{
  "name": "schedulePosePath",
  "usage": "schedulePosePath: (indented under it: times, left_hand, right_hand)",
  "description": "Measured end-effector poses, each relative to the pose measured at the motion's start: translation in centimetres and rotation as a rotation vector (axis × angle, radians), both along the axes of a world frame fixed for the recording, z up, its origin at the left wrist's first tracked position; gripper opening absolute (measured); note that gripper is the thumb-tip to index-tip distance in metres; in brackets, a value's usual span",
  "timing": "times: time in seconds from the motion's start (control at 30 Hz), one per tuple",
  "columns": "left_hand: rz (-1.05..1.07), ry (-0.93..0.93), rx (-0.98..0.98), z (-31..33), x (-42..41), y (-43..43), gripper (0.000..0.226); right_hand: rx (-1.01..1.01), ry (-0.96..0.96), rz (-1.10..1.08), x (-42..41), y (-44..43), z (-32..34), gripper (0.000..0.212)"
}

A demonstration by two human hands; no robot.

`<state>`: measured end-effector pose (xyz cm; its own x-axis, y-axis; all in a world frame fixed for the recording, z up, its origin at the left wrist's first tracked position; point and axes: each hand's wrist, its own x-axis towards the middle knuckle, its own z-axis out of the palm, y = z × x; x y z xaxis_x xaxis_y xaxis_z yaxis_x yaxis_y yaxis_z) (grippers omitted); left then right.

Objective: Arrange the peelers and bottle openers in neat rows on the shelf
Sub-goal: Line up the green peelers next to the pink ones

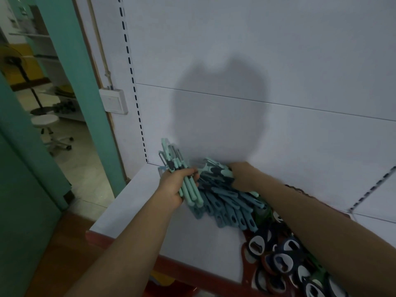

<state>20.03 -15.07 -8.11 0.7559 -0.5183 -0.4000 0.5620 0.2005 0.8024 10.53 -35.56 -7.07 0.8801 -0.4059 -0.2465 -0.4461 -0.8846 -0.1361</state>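
While L grip (173,185) holds mint peelers (174,161), R grip (242,176) sits on peeler pile (222,202).

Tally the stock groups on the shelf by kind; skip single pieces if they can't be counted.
Peeler groups: 2, a mint bunch held in the left hand and a mostly blue heap at the right hand
Opener heap: 1
Total: 3
Single pieces overlap too much to count.

The head-worn wide-angle camera looks forward and down, close over the shelf (132,200).
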Motion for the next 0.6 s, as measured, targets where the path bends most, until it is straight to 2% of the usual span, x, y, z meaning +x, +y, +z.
schedulePosePath:
  times: [0.07, 0.13, 0.2, 0.3, 0.43, 0.6]
  left_hand:
    - [0.018, -0.001, 0.007, -0.2, 0.3, 0.3, 0.022]
    - [0.029, -0.008, 0.015, -0.4, 0.4, 0.5, 0.029]
    - [0.050, -0.014, 0.007, -0.3, 0.5, 0.5, 0.031]
    - [0.081, -0.007, -0.022, 0.3, 0.8, -0.3, 0.023]
    - [0.143, -0.032, -0.109, 1.9, 0.7, -2.0, 0.021]
    - [0.135, -0.133, -0.179, 3.7, -2.3, -4.5, 0.021]
  right_hand:
    - [-0.012, -0.045, 0.006, 0.0, -0.2, -0.1, 0.048]
    - [0.037, -0.092, 0.000, -0.1, 0.1, 0.0, 0.062]
    - [0.092, -0.100, -0.013, -0.3, 0.4, 0.2, 0.066]
    - [0.188, -0.165, -0.043, -1.0, 0.2, 1.0, 0.050]
    - [0.242, -0.303, -0.074, -2.8, -0.7, 3.6, 0.013]
    - [0.438, -0.511, -0.232, -7.8, -2.1, 6.0, 0.014]
